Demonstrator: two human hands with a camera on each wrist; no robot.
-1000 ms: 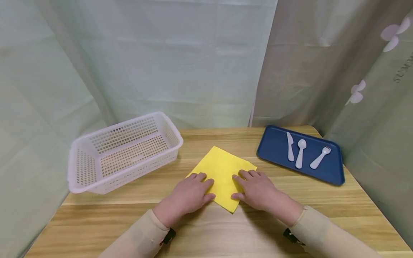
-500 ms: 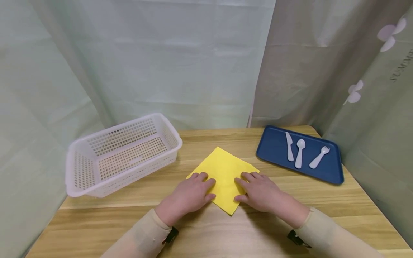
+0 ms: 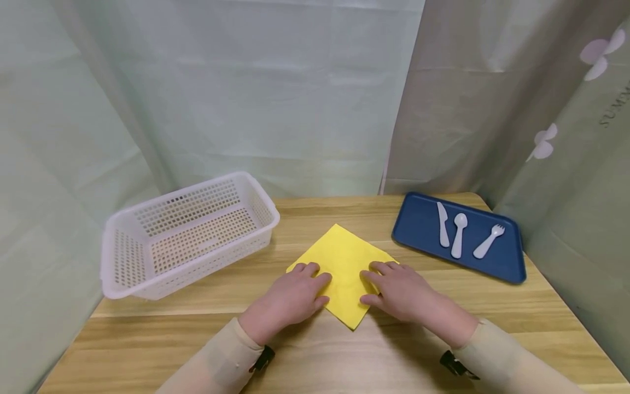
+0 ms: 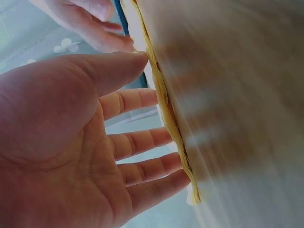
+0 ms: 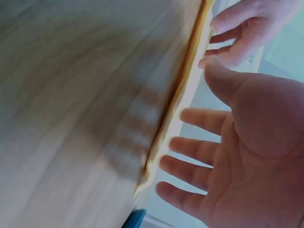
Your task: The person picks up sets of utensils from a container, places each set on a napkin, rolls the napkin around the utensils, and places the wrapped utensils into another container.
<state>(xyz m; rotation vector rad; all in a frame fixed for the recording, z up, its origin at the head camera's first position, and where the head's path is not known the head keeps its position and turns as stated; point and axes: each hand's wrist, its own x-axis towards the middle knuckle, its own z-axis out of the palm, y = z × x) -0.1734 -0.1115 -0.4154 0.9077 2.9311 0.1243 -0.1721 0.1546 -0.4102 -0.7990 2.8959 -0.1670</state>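
Note:
A folded yellow cloth (image 3: 342,262) lies flat on the wooden table, one corner turned toward the person. On its left edge rests my left hand (image 3: 297,293), fingertips on top and palm down. The left wrist view shows that hand's fingers (image 4: 142,142) spread and nearly straight against the edge of the cloth (image 4: 164,102). My right hand (image 3: 398,290) is over the cloth's right edge, fingers spread and slightly bent. In the right wrist view its fingers (image 5: 190,147) are extended beside the layered edge of the cloth (image 5: 183,80), holding nothing.
A white perforated plastic basket (image 3: 192,269) stands at the left of the table (image 3: 334,366). At the back right lies a blue tray (image 3: 418,219) bearing a white knife (image 3: 443,224), spoon (image 3: 459,235) and fork (image 3: 489,241). Pale curtains (image 3: 275,98) hang behind the table and on both sides.
The cloth has turned a little, its far corner shifting right. My right hand has moved slightly to the right; the left hand has barely moved.

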